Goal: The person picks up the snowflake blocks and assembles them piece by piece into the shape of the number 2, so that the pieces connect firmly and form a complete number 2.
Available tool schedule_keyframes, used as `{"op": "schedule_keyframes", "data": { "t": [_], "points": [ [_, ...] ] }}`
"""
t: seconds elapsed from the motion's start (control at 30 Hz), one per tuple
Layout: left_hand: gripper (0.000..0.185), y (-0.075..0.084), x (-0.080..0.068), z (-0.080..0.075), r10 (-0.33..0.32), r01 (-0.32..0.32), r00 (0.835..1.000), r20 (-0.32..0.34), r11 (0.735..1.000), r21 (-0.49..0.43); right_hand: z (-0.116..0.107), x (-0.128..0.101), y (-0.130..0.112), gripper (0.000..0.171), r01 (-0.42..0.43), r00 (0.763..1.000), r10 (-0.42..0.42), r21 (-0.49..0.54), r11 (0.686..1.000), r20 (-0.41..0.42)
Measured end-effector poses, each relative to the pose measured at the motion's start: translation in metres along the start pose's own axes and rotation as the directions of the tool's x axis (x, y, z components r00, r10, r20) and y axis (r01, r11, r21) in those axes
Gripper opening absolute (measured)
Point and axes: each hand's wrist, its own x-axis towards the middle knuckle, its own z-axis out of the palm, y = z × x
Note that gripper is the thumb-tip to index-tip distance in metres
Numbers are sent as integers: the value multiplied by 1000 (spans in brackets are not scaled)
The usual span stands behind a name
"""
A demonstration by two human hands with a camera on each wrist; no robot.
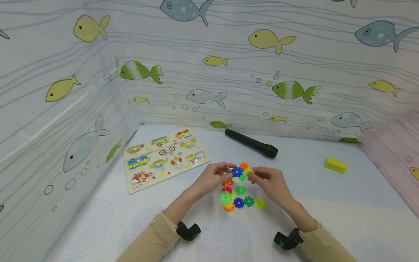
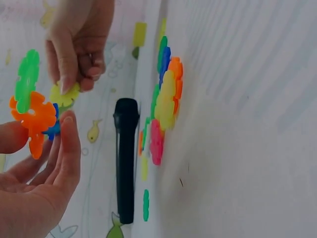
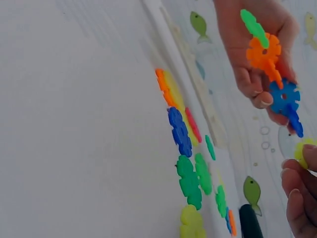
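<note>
Between both hands (image 1: 214,178), joined discs (image 1: 240,171)

You face a white counter (image 1: 327,203) enclosed by a fish-print curtain (image 1: 229,72) from nine through twelve o'clock; a pink cloth (image 1: 392,153) hangs at three.

hands: 2, left hand (image 1: 212,178) and right hand (image 1: 270,183) | snowflake discs (image 1: 240,200): exact number is not clear, about 8 loose at 6 o'clock from the hands, some more joined in the hands | puzzle board (image 1: 163,156): 1 at 10 o'clock | black flashlight (image 1: 251,144): 1 at 12 o'clock | yellow block (image 1: 335,165): 1 at 3 o'clock
</note>
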Motion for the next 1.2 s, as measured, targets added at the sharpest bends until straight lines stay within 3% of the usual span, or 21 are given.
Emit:
{"op": "schedule_keyframes", "data": {
  "t": [0.33, 0.8, 1.2],
  "points": [
    [40, -1, -1, -2, -3, 3, 1000, -12, 1000, -14, 6, -2, 3, 19, -9, 1000, 7, 60, 998, 24],
    [38, -3, 1, -1, 4, -4, 1000, -12, 1000, -2, 7, -2, 8, 16, 103, 994, -104, 44, 994, 27],
    [39, -4, 1, 0, -10, 10, 1000, -6, 1000, -21, 7, -2, 9, 16, 112, 993, -112, 31, 993, 21]
  ]
}}
